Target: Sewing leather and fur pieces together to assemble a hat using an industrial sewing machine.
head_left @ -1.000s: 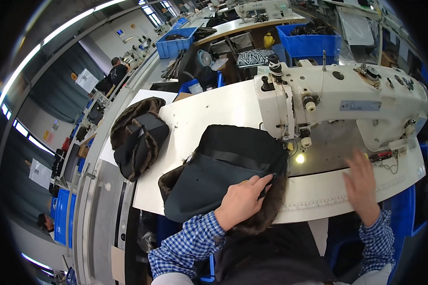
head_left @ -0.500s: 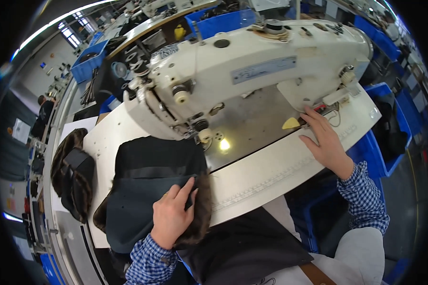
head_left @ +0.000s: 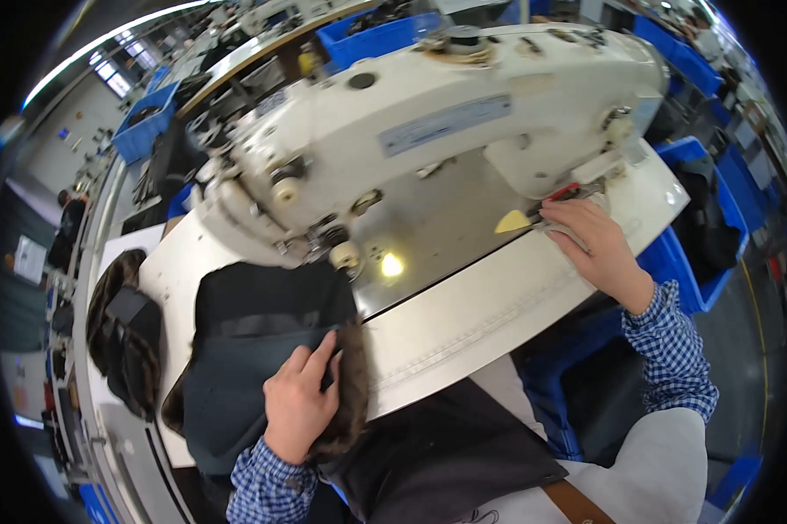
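**Two hands at a sewing machine, one on dark cloth, one at a yellow piece**

Workshop benches stretch off behind, with blue bins (head_left: 372, 39) lined along the far side and more blue crates (head_left: 673, 262) beside the person's right. Closest is a white bench (head_left: 498, 306), its front edge marked like a ruler. A big cream sewing machine (head_left: 446, 131) lies across the bench and fills the middle of the view; a small bright light spot shines on the grey plate under its needle end. Off to the left edge of the bench sits a second dark bundle with a fur trim (head_left: 123, 332), well apart from both hands.

The dark garment (head_left: 254, 349) is black and slate grey, folded in a heap, with a brown fur strip along its near right edge. It lies on the left part of the bench, just beside the needle end. The left hand (head_left: 302, 406) rests flat on it, fingers loosely spread, pressing rather than gripping.

The right hand (head_left: 590, 244) reaches to the machine's right end, fingertips pinched at a small yellow piece (head_left: 511, 223) on the plate.
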Demonstrator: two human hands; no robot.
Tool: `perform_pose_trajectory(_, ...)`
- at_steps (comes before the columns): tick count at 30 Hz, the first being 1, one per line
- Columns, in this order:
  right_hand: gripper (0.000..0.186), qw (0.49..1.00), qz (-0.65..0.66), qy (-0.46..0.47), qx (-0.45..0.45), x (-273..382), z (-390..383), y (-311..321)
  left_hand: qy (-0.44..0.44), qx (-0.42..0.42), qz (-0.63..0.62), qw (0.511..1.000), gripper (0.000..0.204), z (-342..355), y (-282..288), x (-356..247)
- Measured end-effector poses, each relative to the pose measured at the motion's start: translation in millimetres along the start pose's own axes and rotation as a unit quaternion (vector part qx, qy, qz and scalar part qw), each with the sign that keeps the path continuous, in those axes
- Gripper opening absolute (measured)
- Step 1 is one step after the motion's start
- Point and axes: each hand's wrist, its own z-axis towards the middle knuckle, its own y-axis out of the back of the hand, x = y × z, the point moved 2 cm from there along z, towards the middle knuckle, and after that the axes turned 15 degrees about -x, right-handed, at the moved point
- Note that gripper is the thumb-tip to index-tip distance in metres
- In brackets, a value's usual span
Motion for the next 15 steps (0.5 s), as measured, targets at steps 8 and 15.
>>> perform_pose_trajectory(8, 0.035, 0.981, -0.143, 0.131, 0.022, 9, 12, -36, -0.052, 0.049, 0.058, 0.996, 0.064, -6, 0, -8)
perform_pose_trajectory(15, 0.037, 0.968, -0.191, 0.164, 0.014, 4, 7, -42, -0.015, 0.01, 0.032, 0.999, 0.055, -3, -4, -8)
